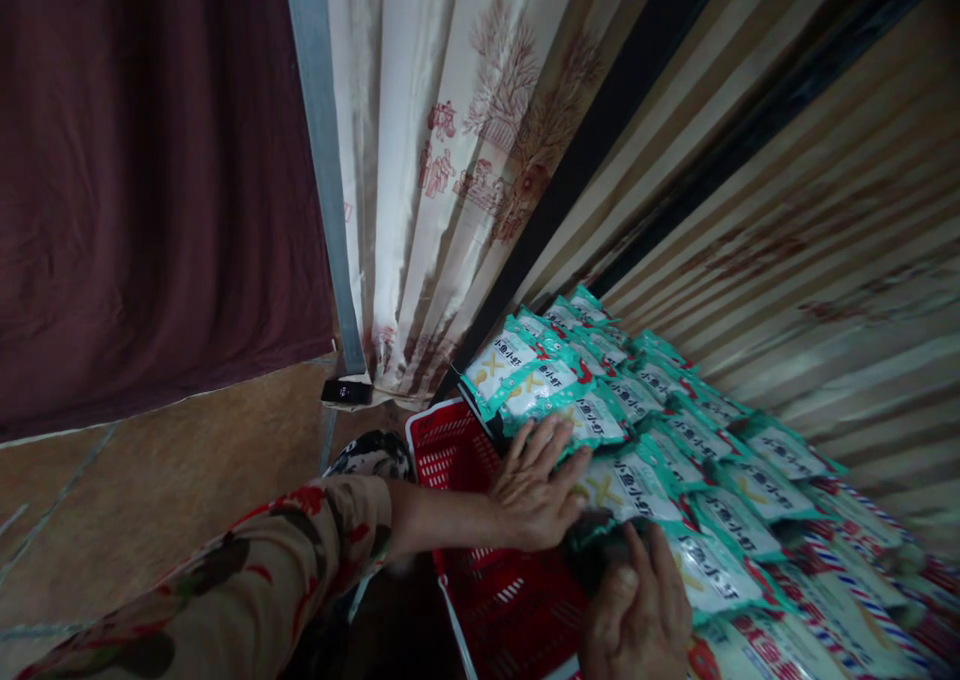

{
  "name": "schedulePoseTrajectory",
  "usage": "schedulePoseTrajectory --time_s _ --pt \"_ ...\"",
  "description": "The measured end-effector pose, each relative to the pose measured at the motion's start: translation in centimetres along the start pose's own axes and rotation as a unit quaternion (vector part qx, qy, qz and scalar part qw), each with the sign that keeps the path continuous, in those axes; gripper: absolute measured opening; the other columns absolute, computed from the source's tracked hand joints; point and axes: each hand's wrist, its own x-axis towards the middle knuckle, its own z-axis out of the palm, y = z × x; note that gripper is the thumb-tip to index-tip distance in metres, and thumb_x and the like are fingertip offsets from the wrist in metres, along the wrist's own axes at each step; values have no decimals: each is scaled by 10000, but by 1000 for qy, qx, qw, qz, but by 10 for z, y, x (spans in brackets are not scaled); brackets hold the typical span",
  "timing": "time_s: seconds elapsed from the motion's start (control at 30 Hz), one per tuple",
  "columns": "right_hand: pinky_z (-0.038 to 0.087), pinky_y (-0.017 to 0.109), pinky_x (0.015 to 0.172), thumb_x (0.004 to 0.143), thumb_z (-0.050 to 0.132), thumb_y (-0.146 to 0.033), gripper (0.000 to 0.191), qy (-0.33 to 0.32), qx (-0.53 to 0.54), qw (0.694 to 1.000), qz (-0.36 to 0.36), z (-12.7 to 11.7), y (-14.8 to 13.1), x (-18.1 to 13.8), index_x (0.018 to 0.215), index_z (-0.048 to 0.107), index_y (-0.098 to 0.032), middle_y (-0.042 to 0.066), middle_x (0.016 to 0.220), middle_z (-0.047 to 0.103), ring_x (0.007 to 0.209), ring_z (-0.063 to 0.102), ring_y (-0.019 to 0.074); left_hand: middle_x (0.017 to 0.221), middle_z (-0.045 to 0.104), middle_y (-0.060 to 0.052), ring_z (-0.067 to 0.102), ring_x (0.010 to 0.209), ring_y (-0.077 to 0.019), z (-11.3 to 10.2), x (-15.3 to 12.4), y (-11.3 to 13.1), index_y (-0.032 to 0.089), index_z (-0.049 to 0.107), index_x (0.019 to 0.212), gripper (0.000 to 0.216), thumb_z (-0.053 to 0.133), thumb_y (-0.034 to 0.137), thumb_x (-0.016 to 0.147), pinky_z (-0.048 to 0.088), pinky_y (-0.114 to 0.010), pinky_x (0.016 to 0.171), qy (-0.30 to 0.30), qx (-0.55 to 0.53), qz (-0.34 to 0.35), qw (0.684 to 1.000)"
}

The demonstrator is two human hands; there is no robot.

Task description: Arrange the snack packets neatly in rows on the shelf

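Note:
My left hand (536, 485) lies with fingers spread on the front row of green-and-white snack bags (604, 415), its wrist above the red basket. Closer to me, my right hand (637, 610) is curled, thumb near the fingers, beside another green-and-white bag (709, 570). A dark, blurred item (600, 540) is at its fingertips; I cannot make out what it is. The bags lie in overlapping rows. A red plastic basket (465, 440) with slotted walls and a white rim stands below my left forearm.
Red-and-white bags with striped edges (855, 590) lie at the right. Pleated, printed curtains (450, 160) hang behind the bags, with dark posts (600, 150) between. A maroon cloth (157, 190) hangs at left. A small black device (346, 392) rests near the tiled floor (225, 460).

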Motion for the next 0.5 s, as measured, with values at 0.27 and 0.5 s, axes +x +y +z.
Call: schedulePoseTrajectory --time_s 0.27,0.5 --pt "379 560 973 954 229 -291 484 -1 -19 1000 -22 -4 12 7 1347 434 -96 196 1358 459 1258 427 334 1543 85 -135 -30 1414 -255 6 10 -12 138 211 1436 582 349 373 922 126 -491 1140 22 9 -12 1000" --pt "375 559 959 944 229 -286 493 -9 -17 999 -37 -6 14 16 1370 407 -111 187 1364 454 1247 432 341 1542 91 -135 -18 1414 -275 -2 24 -23 142 245 1429 567 346 373 921 102 -511 1140 78 44 -24 996"
